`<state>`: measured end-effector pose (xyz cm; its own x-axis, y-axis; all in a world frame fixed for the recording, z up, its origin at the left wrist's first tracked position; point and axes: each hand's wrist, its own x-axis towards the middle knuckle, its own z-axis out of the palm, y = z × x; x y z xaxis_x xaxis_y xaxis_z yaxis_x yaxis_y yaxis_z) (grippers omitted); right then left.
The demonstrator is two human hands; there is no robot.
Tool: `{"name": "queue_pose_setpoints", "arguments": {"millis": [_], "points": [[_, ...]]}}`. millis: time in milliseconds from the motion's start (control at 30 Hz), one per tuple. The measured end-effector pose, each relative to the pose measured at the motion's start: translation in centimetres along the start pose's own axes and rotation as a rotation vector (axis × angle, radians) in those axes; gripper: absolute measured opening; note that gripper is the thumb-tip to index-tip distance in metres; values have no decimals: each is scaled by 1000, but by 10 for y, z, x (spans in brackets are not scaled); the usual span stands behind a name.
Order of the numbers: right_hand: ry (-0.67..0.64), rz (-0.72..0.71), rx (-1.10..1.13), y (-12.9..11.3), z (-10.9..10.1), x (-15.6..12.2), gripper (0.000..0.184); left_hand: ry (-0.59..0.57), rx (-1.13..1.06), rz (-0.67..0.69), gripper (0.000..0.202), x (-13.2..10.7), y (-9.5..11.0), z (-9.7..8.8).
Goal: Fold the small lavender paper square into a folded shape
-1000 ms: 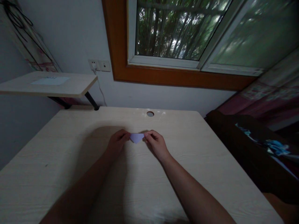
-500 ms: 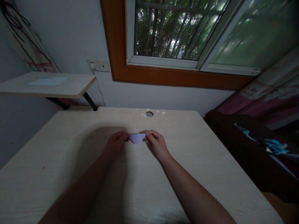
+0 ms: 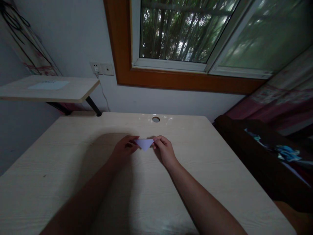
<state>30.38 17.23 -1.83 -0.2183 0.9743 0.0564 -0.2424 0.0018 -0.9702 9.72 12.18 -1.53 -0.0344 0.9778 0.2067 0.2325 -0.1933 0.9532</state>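
Observation:
A small lilac piece of folded paper (image 3: 144, 144), triangular with its point toward me, is between my hands above or on the pale wooden desk (image 3: 156, 182). My right hand (image 3: 165, 150) pinches its right corner between thumb and fingers. At the left corner, my left hand (image 3: 126, 147) has its thumb and index finger spread apart, with the paper's tip in the gap between them. Whether those fingertips touch the paper is hard to make out in the dim light.
A raised shelf (image 3: 80, 94) on black legs stands at the back left, with a white sheet (image 3: 49, 85) on it. Near the desk's back edge is a round cable hole (image 3: 156, 119). Right of the desk, blue cloth (image 3: 288, 152) lies on a dark surface.
The thumb and index finger of my left hand have parted from their pinch on the paper's left corner. My right hand keeps its pinch, and the paper has barely shifted.

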Motion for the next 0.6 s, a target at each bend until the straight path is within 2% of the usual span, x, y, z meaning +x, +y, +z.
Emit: {"name": "queue_pose_setpoints", "arguments": {"millis": [200, 600], "points": [[-25, 16, 14, 1, 0, 0, 19, -73, 99, 5, 41, -2, 3, 3], [-43, 14, -20, -2, 0, -1, 19, -75, 162, 2, 35, -1, 3, 3]]}}
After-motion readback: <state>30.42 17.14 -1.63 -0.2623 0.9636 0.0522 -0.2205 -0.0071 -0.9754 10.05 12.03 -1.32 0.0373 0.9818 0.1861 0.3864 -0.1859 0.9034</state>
